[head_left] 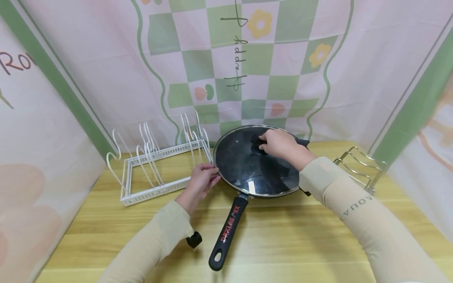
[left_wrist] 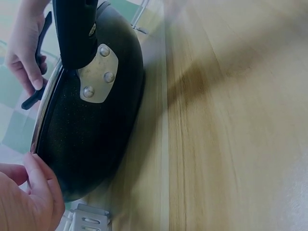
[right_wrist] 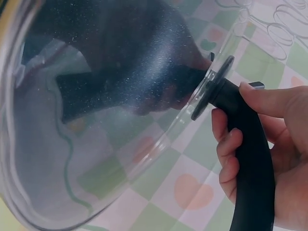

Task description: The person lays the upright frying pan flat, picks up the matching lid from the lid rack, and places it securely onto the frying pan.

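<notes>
A black frying pan (left_wrist: 91, 149) stands on the wooden table, its long handle (head_left: 230, 230) with red lettering pointing toward me. On its top lies a glass lid (head_left: 240, 165) with a metal rim. My right hand (head_left: 279, 143) grips the black lid handle (right_wrist: 250, 159), fingers wrapped round it and thumb near its base. At the left edge of the pan my left hand (head_left: 201, 181) pinches the rim between thumb and fingers, close to where lid and pan meet. The pan's inside shows only dimly through the dark glass.
A white wire rack (head_left: 155, 196) with upright loops stands left of the pan, close to its rim. To the right is a small gold-coloured wire rack (head_left: 361, 169), partly behind my right sleeve. A patterned cloth (head_left: 230, 78) hangs behind the table (head_left: 283, 251).
</notes>
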Available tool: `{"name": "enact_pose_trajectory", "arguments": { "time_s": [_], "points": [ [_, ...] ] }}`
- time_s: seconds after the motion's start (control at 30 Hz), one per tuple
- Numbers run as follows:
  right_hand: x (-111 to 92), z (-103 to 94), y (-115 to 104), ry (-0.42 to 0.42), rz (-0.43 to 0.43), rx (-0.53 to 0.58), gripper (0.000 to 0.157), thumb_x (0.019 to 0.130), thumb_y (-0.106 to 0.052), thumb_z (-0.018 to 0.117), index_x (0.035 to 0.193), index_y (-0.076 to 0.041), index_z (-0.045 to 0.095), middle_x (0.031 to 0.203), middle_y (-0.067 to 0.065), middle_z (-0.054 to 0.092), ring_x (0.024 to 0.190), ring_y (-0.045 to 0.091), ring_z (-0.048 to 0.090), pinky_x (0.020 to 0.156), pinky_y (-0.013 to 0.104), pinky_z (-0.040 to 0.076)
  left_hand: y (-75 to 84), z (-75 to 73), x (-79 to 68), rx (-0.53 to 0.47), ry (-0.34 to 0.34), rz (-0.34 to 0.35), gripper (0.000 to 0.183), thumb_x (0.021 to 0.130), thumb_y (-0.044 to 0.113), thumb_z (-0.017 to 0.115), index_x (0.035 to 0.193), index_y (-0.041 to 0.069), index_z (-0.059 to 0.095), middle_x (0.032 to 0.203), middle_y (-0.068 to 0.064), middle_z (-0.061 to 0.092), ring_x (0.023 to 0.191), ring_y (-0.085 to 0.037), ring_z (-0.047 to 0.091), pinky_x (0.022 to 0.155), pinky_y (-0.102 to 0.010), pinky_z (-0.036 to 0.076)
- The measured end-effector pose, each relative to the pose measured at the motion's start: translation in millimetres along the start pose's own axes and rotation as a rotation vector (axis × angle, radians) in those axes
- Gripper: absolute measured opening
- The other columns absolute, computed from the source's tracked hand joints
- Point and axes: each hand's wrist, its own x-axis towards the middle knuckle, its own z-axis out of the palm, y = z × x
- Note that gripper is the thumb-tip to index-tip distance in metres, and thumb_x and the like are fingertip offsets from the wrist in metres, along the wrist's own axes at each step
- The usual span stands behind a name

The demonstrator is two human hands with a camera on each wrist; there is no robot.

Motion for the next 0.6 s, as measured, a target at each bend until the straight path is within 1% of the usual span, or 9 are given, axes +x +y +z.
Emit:
{"name": "enact_pose_trajectory", "arguments": {
  "time_s": [0.13, 0.27, 0.37, 0.47, 0.6],
  "points": [
    [0.3, -0.5, -0.6, -0.003, -0.012, -0.005, 0.044, 0.103, -0.018, 0.062, 0.143, 0.002, 0.057, 0.142, 0.023, 0.057, 0.123, 0.042, 0.057, 0.099, 0.055, 0.048, 0.4, -0.8, -0.6, -0.003, -0.009, -0.008, 0.017, 0.095, -0.012, 0.059, 0.105, -0.002, 0.049, 0.094, -0.010, 0.054, 0.072, -0.013, 0.058, 0.063, -0.017, 0.056],
    [1.2, 0.7, -0.5, -0.005, -0.017, -0.006, 0.045, 0.104, -0.018, 0.061, 0.144, 0.001, 0.055, 0.142, 0.022, 0.057, 0.111, 0.039, 0.064, 0.090, 0.051, 0.052, 0.1, -1.2, -0.7, -0.008, -0.011, 0.000, 0.016, 0.096, -0.012, 0.058, 0.105, -0.002, 0.049, 0.093, -0.009, 0.053, 0.072, -0.014, 0.058, 0.063, -0.017, 0.055],
    [1.2, 1.7, -0.2, -0.004, -0.017, -0.009, 0.046, 0.104, -0.019, 0.060, 0.145, 0.000, 0.055, 0.143, 0.022, 0.057, 0.103, 0.037, 0.067, 0.085, 0.048, 0.052, -0.8, -1.7, 0.0, -0.012, -0.011, 0.002, 0.016, 0.096, -0.012, 0.058, 0.106, -0.003, 0.049, 0.092, -0.009, 0.053, 0.072, -0.013, 0.058, 0.063, -0.017, 0.055],
    [-0.3, 2.8, -0.2, 0.010, -0.014, -0.026, 0.046, 0.104, -0.020, 0.060, 0.145, -0.001, 0.055, 0.144, 0.021, 0.056, 0.108, 0.039, 0.064, 0.087, 0.050, 0.052, -1.7, -2.1, 0.9, -0.010, -0.013, -0.001, 0.016, 0.096, -0.011, 0.058, 0.106, -0.002, 0.049, 0.092, -0.008, 0.054, 0.071, -0.013, 0.058, 0.063, -0.017, 0.056],
    [-2.4, 5.5, 0.9, 0.074, -0.027, -0.064, 0.044, 0.102, -0.021, 0.063, 0.142, -0.001, 0.059, 0.141, 0.021, 0.059, 0.119, 0.044, 0.058, 0.096, 0.057, 0.049, -1.6, -2.4, 1.7, -0.001, -0.021, 0.002, 0.016, 0.096, -0.011, 0.058, 0.107, -0.003, 0.049, 0.092, -0.009, 0.054, 0.071, -0.013, 0.058, 0.064, -0.017, 0.056]
  ]
}}
